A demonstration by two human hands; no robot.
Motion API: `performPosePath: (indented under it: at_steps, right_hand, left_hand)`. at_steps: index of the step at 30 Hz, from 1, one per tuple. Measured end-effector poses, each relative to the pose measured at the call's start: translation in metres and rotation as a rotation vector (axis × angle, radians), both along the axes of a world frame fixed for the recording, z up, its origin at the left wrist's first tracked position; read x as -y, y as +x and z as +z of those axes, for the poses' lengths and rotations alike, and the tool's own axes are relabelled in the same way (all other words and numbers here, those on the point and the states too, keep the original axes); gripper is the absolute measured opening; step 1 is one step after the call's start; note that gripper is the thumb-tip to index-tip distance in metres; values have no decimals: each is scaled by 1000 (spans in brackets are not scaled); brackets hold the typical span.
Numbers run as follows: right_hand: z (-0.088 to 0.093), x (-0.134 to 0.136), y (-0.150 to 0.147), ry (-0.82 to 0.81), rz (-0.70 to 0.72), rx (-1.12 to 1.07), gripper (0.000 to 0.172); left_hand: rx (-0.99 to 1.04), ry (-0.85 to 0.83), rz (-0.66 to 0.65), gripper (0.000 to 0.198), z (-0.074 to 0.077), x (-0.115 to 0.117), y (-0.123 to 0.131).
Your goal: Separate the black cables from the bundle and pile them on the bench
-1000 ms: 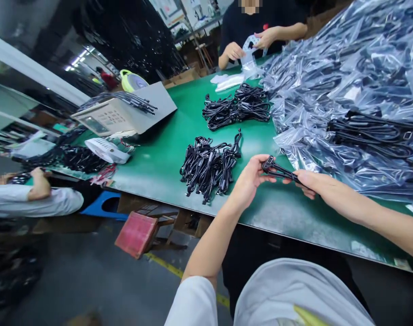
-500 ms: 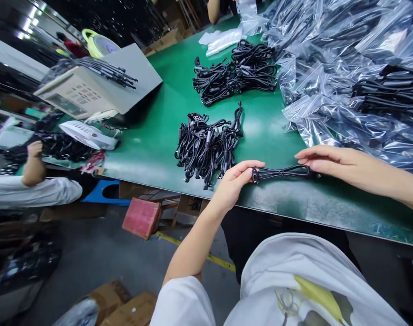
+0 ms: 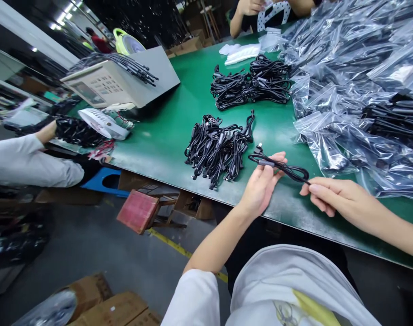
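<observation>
Between my two hands I hold a short folded black cable [image 3: 284, 168] just above the green table [image 3: 165, 140]. My left hand [image 3: 261, 185] pinches the plug end, fingers closed around it. My right hand [image 3: 332, 199] grips the looped end with closed fingers. A heap of loose black cables [image 3: 217, 148] lies on the table just left of my left hand. A second heap of black cables [image 3: 252, 83] lies farther back.
A large mound of clear bags holding cables [image 3: 356, 81] fills the table's right side. A beige machine [image 3: 118, 81] and a white fan [image 3: 103, 123] stand at the left. One person's arm [image 3: 26, 158] is at far left, another person's hands [image 3: 250, 7] at the far end. A red stool [image 3: 138, 212] stands below the table edge.
The cable lay stretched on the table with my hands on it; now both hands have lifted it slightly and hold it folded. The view shifted a little.
</observation>
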State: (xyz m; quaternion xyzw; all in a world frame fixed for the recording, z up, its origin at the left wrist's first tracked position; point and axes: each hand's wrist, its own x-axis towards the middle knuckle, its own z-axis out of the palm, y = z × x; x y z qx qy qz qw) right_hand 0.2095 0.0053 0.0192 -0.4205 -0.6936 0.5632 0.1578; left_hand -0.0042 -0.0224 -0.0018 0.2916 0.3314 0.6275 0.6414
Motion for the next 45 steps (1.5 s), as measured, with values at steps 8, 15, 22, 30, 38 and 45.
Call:
performPosePath:
  at_steps: [8,15,22,30,38,45]
  right_hand:
    - [-20,14,9,532,-60,197,44]
    - [-31,22,6,717,56,285,45]
    - [-11,4,9,513,-32,200,43]
    - [8,-7,4,495,-256,146,39]
    - [5,-4,4,501,-360,96,34]
    - [2,-5,7,301,-386,-42,36]
  left_hand:
    - [176,-104,204,27,6,-11,42]
    - [255,-153,228,25,11,-11,58]
    - [75,-143,77,14,7,-4,52]
    - [-711,39,-241,30,0,12,55]
    - [-779,154,-372,31,2,8,56]
    - [-596,87,-463,36,-1,6,48]
